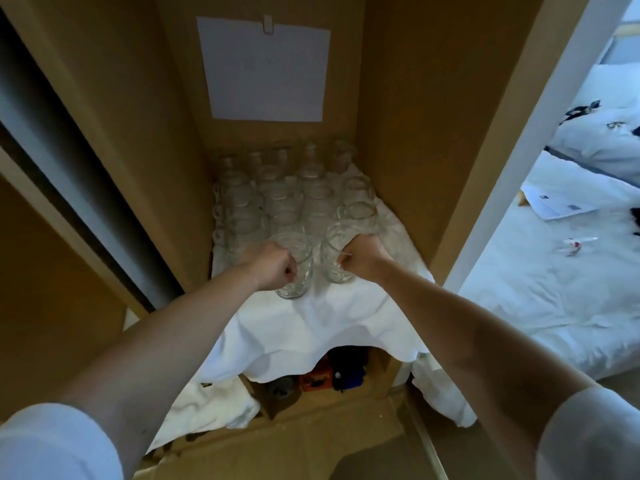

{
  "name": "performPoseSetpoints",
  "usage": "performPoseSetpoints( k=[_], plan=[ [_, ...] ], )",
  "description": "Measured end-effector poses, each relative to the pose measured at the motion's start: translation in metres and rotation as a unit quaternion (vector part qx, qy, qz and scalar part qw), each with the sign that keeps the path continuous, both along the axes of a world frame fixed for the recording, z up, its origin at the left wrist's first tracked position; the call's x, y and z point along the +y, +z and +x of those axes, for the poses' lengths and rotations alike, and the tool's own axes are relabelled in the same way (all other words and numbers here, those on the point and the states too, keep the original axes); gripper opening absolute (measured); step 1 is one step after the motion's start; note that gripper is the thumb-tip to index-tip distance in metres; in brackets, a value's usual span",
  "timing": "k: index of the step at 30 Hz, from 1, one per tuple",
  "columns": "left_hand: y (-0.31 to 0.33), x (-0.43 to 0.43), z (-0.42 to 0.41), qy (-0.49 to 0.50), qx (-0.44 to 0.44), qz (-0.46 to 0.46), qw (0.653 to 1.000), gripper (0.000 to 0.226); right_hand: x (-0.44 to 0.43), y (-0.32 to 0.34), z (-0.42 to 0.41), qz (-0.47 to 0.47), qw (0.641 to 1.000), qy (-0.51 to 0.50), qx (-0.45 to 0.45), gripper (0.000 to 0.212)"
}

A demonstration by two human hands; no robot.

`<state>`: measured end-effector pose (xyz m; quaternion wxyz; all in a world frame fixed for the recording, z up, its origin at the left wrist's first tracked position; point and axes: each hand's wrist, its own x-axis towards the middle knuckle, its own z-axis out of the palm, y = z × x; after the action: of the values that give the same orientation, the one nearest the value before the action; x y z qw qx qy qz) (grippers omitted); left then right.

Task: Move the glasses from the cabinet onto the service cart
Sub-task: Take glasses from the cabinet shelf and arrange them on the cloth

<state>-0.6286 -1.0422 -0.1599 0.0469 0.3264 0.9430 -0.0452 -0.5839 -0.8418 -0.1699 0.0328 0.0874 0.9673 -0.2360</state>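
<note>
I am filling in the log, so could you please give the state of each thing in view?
front left glass: upright, held.
front right glass: upright, held.
left hand: grips the front left glass.
right hand: grips the front right glass.
other glasses: upright, in rows.
white cloth: draped over the shelf edge.
cabinet: open.

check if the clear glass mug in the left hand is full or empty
Empty: the clear glass mug shows the white cloth through it, no liquid.
</note>
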Motion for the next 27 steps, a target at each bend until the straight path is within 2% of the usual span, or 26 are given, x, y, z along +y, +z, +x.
performPoseSetpoints(
  k=[5, 6, 9, 12, 15, 17, 20, 22, 25, 27],
  plan=[
    [-0.001, 0.009, 0.0, 0.06, -0.023, 0.024, 0.998, 0.018, 0.009, 0.003, -0.018, -0.042, 0.997, 0.053, -0.024, 0.026],
    [-0.003, 0.011, -0.001, 0.072, -0.027, 0.04, 0.996, 0.018, 0.012, 0.002, -0.024, -0.014, 0.996, 0.087, -0.029, 0.029],
    [-0.007, 0.009, -0.003, 0.119, -0.036, 0.106, 0.987, 0.015, 0.024, -0.007, -0.038, -0.008, 0.988, 0.151, 0.01, 0.024],
    [-0.017, 0.006, 0.01, 0.162, 0.006, 0.153, 0.975, 0.012, 0.031, -0.008, -0.044, -0.029, 0.977, 0.209, 0.029, 0.024],
    [-0.03, 0.009, 0.029, 0.215, 0.051, 0.155, 0.963, 0.028, 0.039, -0.015, -0.048, -0.038, 0.969, 0.238, 0.048, 0.018],
    [-0.036, 0.014, 0.039, 0.251, 0.037, 0.187, 0.949, 0.045, 0.042, -0.024, -0.05, -0.029, 0.961, 0.267, 0.063, 0.015],
    [-0.046, 0.029, 0.05, 0.293, 0.021, 0.289, 0.911, 0.087, 0.042, -0.033, -0.05, -0.03, 0.957, 0.279, 0.08, 0.021],
    [-0.052, 0.037, 0.054, 0.328, 0.037, 0.355, 0.875, 0.107, 0.042, -0.035, -0.048, -0.061, 0.953, 0.27, 0.126, 0.03],
    [-0.065, 0.037, 0.049, 0.368, 0.015, 0.477, 0.798, 0.122, 0.04, -0.036, -0.043, -0.089, 0.95, 0.236, 0.182, 0.039],
    [-0.073, 0.033, 0.043, 0.384, -0.031, 0.504, 0.773, 0.126, 0.038, -0.038, -0.043, -0.023, 0.95, 0.201, 0.237, 0.047]
  ],
)
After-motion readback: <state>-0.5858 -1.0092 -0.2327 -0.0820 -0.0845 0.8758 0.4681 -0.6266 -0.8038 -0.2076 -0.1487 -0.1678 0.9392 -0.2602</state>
